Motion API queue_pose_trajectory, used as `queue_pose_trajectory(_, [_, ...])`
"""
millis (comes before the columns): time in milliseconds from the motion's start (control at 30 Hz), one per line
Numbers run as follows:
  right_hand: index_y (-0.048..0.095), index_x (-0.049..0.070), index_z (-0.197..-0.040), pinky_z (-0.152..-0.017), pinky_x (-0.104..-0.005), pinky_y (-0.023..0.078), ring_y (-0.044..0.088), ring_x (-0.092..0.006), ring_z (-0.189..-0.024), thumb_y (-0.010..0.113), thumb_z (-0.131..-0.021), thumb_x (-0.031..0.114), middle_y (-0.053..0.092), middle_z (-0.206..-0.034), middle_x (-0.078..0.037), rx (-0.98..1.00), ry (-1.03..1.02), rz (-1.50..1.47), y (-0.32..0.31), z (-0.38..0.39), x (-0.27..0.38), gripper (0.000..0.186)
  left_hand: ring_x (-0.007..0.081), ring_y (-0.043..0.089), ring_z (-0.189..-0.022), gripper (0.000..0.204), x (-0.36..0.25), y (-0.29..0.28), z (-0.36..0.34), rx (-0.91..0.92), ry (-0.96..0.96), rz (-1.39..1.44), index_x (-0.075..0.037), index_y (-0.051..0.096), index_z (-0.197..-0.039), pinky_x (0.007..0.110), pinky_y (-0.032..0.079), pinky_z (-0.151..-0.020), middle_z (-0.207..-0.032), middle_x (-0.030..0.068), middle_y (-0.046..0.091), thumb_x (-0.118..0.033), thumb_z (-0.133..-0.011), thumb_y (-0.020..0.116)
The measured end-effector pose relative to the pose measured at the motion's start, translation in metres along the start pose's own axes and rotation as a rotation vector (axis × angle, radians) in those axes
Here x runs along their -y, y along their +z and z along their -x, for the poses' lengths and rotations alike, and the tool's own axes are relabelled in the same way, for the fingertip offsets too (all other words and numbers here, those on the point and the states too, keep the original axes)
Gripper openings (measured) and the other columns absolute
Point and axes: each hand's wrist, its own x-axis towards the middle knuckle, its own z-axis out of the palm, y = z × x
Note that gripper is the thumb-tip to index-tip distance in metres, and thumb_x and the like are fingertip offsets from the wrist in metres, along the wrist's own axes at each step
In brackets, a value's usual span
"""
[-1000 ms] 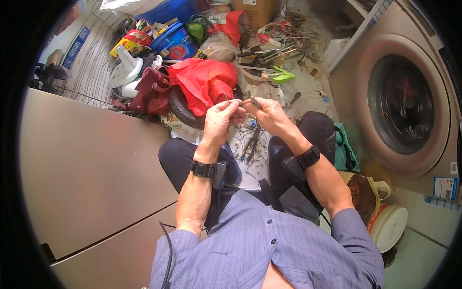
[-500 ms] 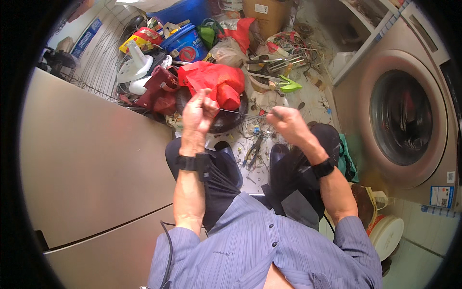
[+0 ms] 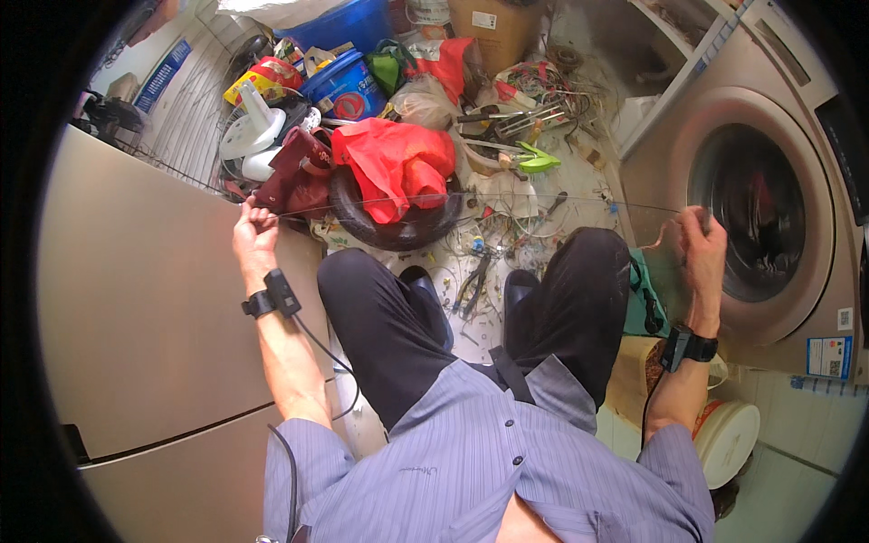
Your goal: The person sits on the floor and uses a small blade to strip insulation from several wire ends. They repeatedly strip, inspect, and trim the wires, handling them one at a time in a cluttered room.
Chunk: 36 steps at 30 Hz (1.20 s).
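A thin wire (image 3: 507, 194) runs nearly straight across in front of me, from one hand to the other. Its left end is pinched in my closed left hand (image 3: 256, 240), which is in front of the fridge's upper edge. My right hand (image 3: 701, 249), also closed, grips the other end close to the washing machine door. The wire passes over a red plastic bag (image 3: 394, 167) lying on a black tyre (image 3: 398, 233). On the floor between my feet lie dark-handled pliers (image 3: 475, 285) among small scraps.
A fridge (image 3: 172, 317) stands at left, a washing machine (image 3: 751, 217) at right. Beyond the tyre are a blue bucket (image 3: 348, 86), a cardboard box (image 3: 498, 36), a light green clip-like thing (image 3: 539, 158) and tangled wires (image 3: 561, 86). A white-lidded tub (image 3: 729, 443) sits at lower right.
My hands have moved far apart, the left toward the fridge and the right toward the washing machine. Much more of the wire now stretches between them.
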Motion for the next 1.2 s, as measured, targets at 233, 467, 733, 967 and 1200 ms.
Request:
queue_pose_trajectory(233, [0.066,0.006,-0.093,-0.059,-0.0211,0.035,0.046,-0.0042,-0.066,0.065,-0.101,0.021,0.057,-0.079,0.005,-0.081,0.149,-0.165,-0.03,0.023,-0.066,0.017,0.009,0.032,-0.055,0.021,-0.005,-0.045,0.019,-0.291,0.001,-0.276,-0.005,0.061,-0.113,0.027,0.029,-0.051,-0.066,-0.0058,0.034,-0.025,-0.108,0.054])
queue_pose_trajectory(467, [0.064,0.006,-0.094,-0.059,-0.0219,0.037,0.045,-0.0046,-0.066,0.065,-0.101,0.021,0.054,-0.078,0.005,-0.243,0.177,-0.253,-0.042,0.042,-0.095,0.017,0.0068,0.026,-0.047,0.02,0.015,-0.092,0.041,-0.339,0.065,-0.588,-0.001,0.066,-0.105,0.026,0.024,-0.044,-0.058,-0.0069,0.032,-0.02,-0.103,0.06])
queue_pose_trajectory(733, [0.062,0.005,-0.087,-0.058,-0.0246,0.035,0.044,-0.0061,-0.066,0.064,-0.099,0.024,0.051,-0.074,0.005,-0.166,0.242,0.008,-0.047,0.043,-0.117,0.023,0.026,0.071,-0.097,0.039,0.044,-0.164,0.048,-0.248,0.074,-1.712,0.001,0.072,-0.119,0.039,0.054,-0.09,-0.106,0.0176,0.076,-0.022,-0.087,0.068])
queue_pose_trajectory(967, [0.063,-0.001,-0.093,-0.059,-0.0288,0.04,0.049,-0.01,-0.063,0.06,-0.101,0.024,0.053,-0.068,0.001,0.19,0.279,0.276,-0.019,0.057,-0.119,0.026,0.0274,0.071,-0.101,0.035,0.049,-0.013,0.132,0.052,0.426,-1.619,-0.003,0.072,-0.122,0.039,0.054,-0.092,-0.117,0.0164,0.074,-0.025,-0.094,0.067])
queue_pose_trajectory(1200, [0.065,-0.002,-0.104,-0.072,-0.041,0.051,0.066,-0.0335,-0.081,0.061,-0.095,0.006,0.068,-0.096,-0.016,0.028,-0.364,0.893,-0.011,0.056,-0.062,0.012,0.0302,0.063,-0.096,0.027,0.091,0.094,0.263,1.191,0.668,-1.829,-0.006,0.072,-0.099,0.041,0.049,-0.085,-0.097,0.0103,0.069,-0.027,-0.082,0.08])
